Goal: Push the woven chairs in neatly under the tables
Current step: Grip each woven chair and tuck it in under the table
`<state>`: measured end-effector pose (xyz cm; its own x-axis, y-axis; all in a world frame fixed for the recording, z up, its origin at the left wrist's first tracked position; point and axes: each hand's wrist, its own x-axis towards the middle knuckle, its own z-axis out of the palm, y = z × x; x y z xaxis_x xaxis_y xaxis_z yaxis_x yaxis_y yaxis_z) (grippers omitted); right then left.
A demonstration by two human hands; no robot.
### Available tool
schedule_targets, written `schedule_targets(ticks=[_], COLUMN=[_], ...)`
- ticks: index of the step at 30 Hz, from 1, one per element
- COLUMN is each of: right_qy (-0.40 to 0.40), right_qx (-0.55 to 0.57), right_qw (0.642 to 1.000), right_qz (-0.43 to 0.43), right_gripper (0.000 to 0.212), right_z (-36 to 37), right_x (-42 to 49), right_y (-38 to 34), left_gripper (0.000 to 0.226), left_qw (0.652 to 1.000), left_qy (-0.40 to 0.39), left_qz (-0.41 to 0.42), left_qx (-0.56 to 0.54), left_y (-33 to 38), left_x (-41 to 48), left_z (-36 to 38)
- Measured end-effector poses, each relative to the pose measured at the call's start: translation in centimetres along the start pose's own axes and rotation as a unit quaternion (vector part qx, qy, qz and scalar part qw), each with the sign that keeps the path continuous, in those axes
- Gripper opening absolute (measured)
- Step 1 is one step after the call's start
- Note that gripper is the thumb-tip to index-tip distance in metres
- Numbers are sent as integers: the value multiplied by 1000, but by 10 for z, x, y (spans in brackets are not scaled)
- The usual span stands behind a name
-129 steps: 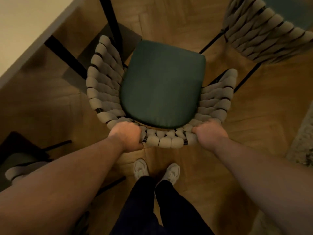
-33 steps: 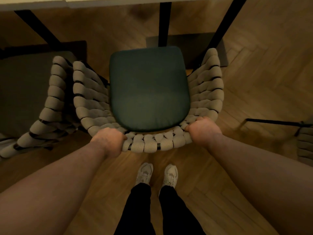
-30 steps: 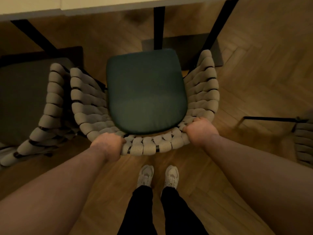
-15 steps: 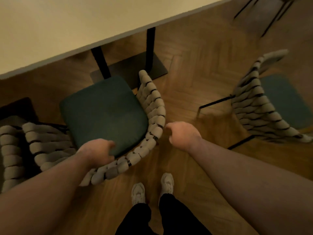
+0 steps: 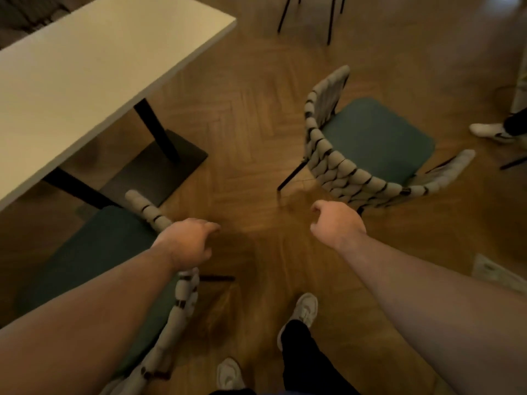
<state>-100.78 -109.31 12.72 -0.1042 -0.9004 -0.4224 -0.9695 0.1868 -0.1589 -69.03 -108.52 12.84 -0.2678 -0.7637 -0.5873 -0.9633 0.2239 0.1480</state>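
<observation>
Well, on the left is the long pale flat bench (image 5: 85, 61), standing on black legs. The first woven grey rope chair with a dark green seat (image 5: 94, 252) sits just beside it, with the front of its seat near the bench edge. The left hand (image 5: 186, 243) lies over that chair's rope rim with loose fingers, and it holds nothing. I cannot tell if it touches the rim.

The right hand (image 5: 336, 226) hangs over the brown wood floor (image 5: 242, 109). Its fingers are softly bent and it holds nothing.

Just past it is the second woven grey rope chair with a blue-green seat (image 5: 370, 143). It stands out on the floor, well apart from the bench, with its back toward the person. I think this chair is next. It would be best to hold the back rim with both hands, turn the chair to face a bench, and push it straight and slowly so the thin legs miss the black foot plate (image 5: 159, 169).

I can read no words or labels anywhere.
</observation>
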Motion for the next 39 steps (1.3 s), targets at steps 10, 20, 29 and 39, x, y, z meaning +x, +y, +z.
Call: schedule_targets(ticks=[10, 20, 29, 39], right_qy=[2, -36, -129, -111], right_qx=[49, 23, -6, -31], right_qw=[996, 986, 983, 991], right_qz=[79, 159, 133, 68], right_gripper=[50, 51, 72, 45], right_z=[-63, -67, -30, 9], right_x=[105, 193, 251, 267], right_y=[110, 173, 212, 234], left_gripper=[87, 94, 126, 17], left_qw=[993, 965, 939, 889], left_qy=[-2, -12, -61, 5], left_qz=[80, 195, 250, 245], left_qx=[85, 177, 229, 386], left_y=[129, 198, 257, 272], left_x=[159, 325, 429, 469], left_z=[-79, -144, -133, -103])
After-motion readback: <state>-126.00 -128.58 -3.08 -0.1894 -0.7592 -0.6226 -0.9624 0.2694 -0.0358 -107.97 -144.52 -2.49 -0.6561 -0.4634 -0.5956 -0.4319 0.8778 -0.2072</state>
